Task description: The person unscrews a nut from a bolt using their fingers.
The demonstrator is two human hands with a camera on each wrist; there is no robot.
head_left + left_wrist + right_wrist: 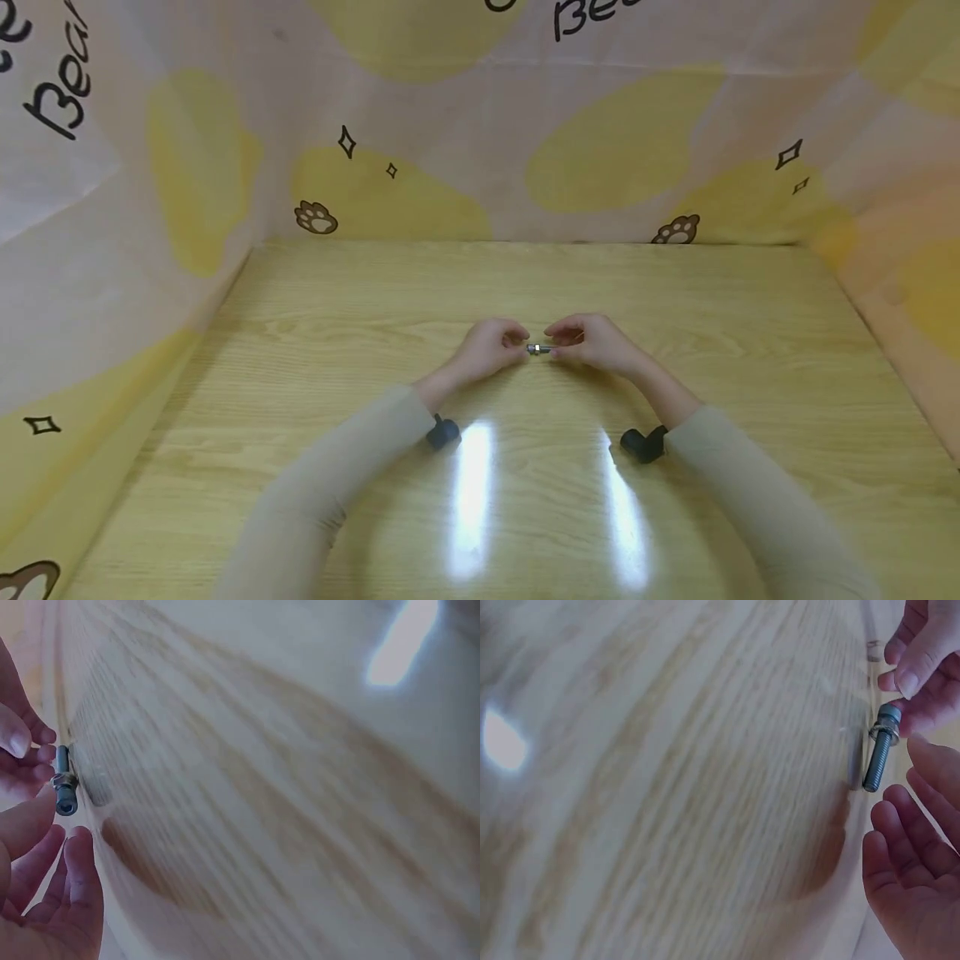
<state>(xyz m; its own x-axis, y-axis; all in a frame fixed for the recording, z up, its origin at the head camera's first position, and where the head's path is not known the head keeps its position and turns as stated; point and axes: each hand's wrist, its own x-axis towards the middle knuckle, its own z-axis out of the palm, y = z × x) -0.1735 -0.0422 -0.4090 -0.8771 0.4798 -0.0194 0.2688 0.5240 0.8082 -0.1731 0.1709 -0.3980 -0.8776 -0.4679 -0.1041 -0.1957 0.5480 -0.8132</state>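
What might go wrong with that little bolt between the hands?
The bolt might slip and roll across the shiny table: it sits between the left hand and right hand, and I can't tell how firmly either grips it. The metal ring around it, near the bolt head, might slide off the other end if it's loose.

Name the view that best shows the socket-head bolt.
Right wrist: the socket-head bolt shows lengthwise, its threads clear. The left wrist view faces its socket, foreshortening the shank; the head view shows it tiny, side-on.
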